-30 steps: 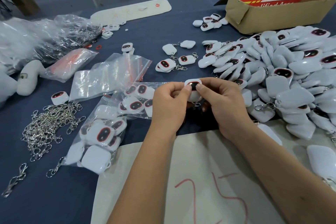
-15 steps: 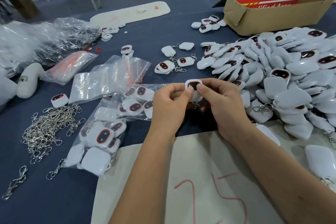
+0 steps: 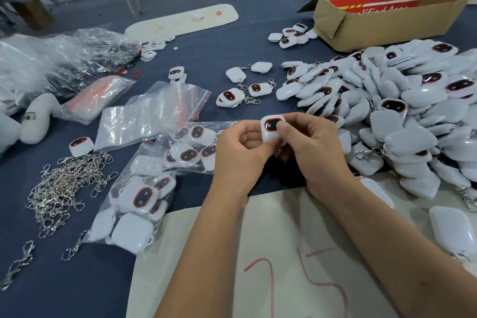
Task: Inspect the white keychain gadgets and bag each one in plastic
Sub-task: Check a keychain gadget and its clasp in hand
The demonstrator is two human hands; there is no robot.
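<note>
Above the middle of the blue table (image 3: 232, 41), both hands pinch one white keychain gadget (image 3: 271, 128). The left hand (image 3: 241, 156) grips its lower edge; the right hand (image 3: 313, 148) presses a thumb on its dark face. A heap of gadgets (image 3: 402, 111) lies toward the right edge, filled plastic bags (image 3: 144, 188) toward the left.

Both my bare forearms reach forward and meet in front of me. My left hand (image 3: 242, 152) curls, thumb and fingers pinching; my right hand (image 3: 313, 147) curls opposite, its thumb (image 3: 282, 128) pressed flat on top, knuckles raised
</note>
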